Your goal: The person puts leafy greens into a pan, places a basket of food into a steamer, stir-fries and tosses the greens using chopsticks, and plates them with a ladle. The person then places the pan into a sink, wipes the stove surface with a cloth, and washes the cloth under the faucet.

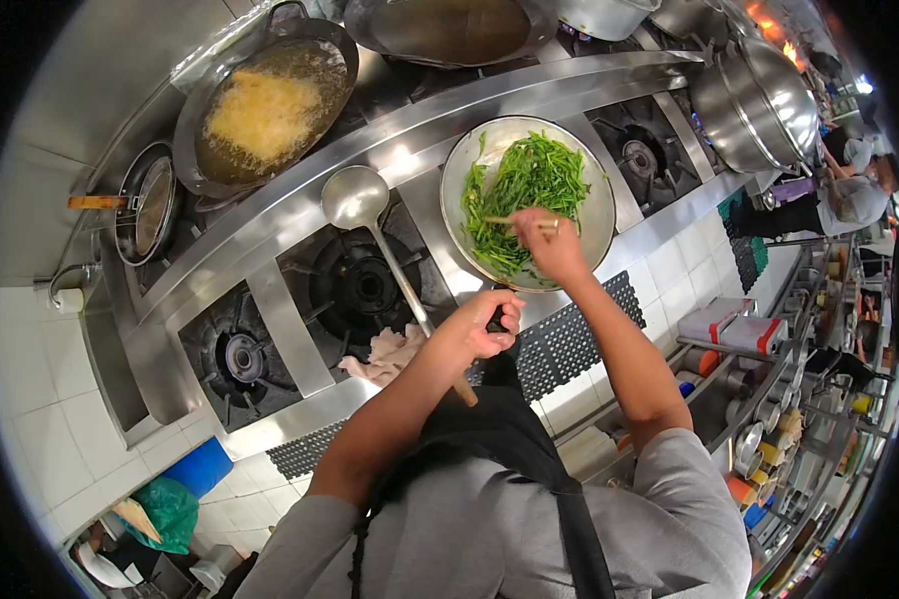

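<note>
A long stainless-steel stove [288, 324] carries everything here, with 3 burners in plain sight. Toward 1 o'clock from the view's middle, a pale pan [596, 215] sits over its front row. A long-handled ladle [355, 198] lies with its bowl near 11 o'clock, its handle reaching past the front edge toward 6. At 8 o'clock, a pinkish cloth [383, 356] rests on that edge. Along the back, 2 dark woks stand at 11 [342, 75] and 12 [370, 20], a metal pot [609, 18] at 1.
</note>
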A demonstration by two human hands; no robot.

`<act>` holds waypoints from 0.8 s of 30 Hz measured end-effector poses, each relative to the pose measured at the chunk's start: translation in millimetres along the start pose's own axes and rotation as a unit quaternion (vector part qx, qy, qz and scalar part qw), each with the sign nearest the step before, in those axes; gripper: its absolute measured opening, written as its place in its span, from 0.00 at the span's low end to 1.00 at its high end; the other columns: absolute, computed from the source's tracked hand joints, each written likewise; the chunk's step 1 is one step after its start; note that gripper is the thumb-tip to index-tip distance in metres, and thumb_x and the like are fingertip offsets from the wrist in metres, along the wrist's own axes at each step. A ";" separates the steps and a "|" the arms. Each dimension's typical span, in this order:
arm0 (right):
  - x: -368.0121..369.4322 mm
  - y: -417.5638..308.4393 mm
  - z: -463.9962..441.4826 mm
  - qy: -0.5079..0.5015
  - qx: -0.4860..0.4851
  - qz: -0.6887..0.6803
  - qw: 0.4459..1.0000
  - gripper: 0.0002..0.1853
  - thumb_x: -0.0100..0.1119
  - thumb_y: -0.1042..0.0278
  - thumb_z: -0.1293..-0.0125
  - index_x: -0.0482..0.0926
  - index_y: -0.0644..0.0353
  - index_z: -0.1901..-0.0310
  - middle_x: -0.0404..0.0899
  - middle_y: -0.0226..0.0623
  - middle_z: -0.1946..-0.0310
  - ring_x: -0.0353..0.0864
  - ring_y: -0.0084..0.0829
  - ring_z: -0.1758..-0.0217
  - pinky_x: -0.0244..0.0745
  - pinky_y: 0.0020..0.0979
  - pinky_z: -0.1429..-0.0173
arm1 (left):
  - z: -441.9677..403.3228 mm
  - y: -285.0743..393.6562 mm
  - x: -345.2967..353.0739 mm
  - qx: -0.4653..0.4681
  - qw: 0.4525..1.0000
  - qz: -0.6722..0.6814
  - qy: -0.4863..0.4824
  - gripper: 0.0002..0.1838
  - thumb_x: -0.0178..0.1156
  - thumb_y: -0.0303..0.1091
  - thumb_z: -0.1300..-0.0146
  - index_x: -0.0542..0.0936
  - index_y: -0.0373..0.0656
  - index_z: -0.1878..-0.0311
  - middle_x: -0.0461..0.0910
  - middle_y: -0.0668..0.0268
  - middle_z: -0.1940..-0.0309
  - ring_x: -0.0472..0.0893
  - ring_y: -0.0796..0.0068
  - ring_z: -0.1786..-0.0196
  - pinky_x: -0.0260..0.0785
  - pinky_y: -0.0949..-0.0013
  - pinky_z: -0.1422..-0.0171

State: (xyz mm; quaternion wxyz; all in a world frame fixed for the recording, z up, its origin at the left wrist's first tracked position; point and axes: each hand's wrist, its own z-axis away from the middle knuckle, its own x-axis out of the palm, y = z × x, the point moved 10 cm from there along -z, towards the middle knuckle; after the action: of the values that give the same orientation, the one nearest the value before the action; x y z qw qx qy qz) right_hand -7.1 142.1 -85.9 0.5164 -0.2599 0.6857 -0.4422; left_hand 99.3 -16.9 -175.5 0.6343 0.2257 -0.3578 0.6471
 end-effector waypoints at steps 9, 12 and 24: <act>-13.1 43.1 -22.2 0.090 0.009 -0.091 0.992 0.12 0.52 0.70 0.25 0.85 0.65 0.57 0.88 0.35 0.66 0.82 0.24 0.67 0.79 0.28 0.61 | -4.4 -3.9 2.1 -0.015 1.000 0.019 -0.010 0.08 0.59 0.29 0.34 0.70 0.51 0.66 0.68 0.81 0.80 0.68 0.87 0.80 0.48 0.78 0.81; 5.6 -23.6 3.4 0.021 -0.061 0.033 0.997 0.12 0.54 0.70 0.27 0.86 0.66 0.57 0.89 0.42 0.64 0.87 0.33 0.64 0.81 0.33 0.58 | -7.9 -3.0 0.1 -0.015 0.999 0.013 -0.026 0.09 0.60 0.29 0.35 0.70 0.51 0.69 0.68 0.81 0.80 0.68 0.87 0.80 0.47 0.77 0.82; -4.7 -14.1 13.2 0.079 -0.060 0.087 0.991 0.12 0.56 0.66 0.28 0.87 0.63 0.57 0.87 0.48 0.57 0.87 0.47 0.58 0.82 0.41 0.53 | -6.9 -1.1 2.6 -0.010 1.000 0.009 -0.021 0.14 0.64 0.30 0.37 0.68 0.54 0.74 0.67 0.82 0.81 0.68 0.89 0.81 0.47 0.79 0.82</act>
State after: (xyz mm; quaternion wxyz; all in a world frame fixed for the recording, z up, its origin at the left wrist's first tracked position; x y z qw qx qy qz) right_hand 5.4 134.8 -72.3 0.4804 -0.1944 0.7698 -0.3726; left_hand 101.3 -10.1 -177.8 0.6234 0.2297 -0.3793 0.6440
